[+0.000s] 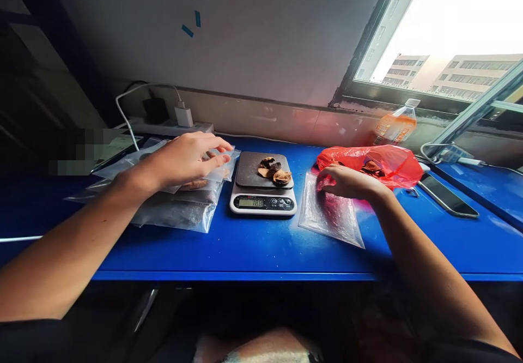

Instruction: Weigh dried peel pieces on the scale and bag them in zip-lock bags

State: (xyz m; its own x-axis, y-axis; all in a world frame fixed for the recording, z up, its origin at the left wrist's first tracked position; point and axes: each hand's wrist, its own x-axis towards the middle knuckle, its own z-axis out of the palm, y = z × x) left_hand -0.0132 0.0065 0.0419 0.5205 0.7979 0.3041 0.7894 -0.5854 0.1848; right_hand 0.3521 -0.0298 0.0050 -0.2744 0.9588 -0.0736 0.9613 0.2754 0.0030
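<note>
A white digital kitchen scale (262, 205) sits between my hands, its display lit with digits. On its dark plate lie several dried brown slices (274, 171), curled and dark-centred. My left hand (186, 158) hovers over a stack of filled clear zip bags (183, 213), thumb and fingers apart with nothing between them. My right hand (347, 182) is over the upper end of a flat clear plastic bag (330, 216), its fingers bent but apart; whether the fingertips touch the bag is unclear. Just behind that hand, a red plastic bag (392, 161) lies open with more brown pieces inside.
An orange drink bottle (396, 126) stands by the window, behind the red bag. A phone (448, 195) lies at the right. A white charger (183, 115) with a cable is plugged into a power strip at the back left. The blue table (253, 251) has its front edge near me.
</note>
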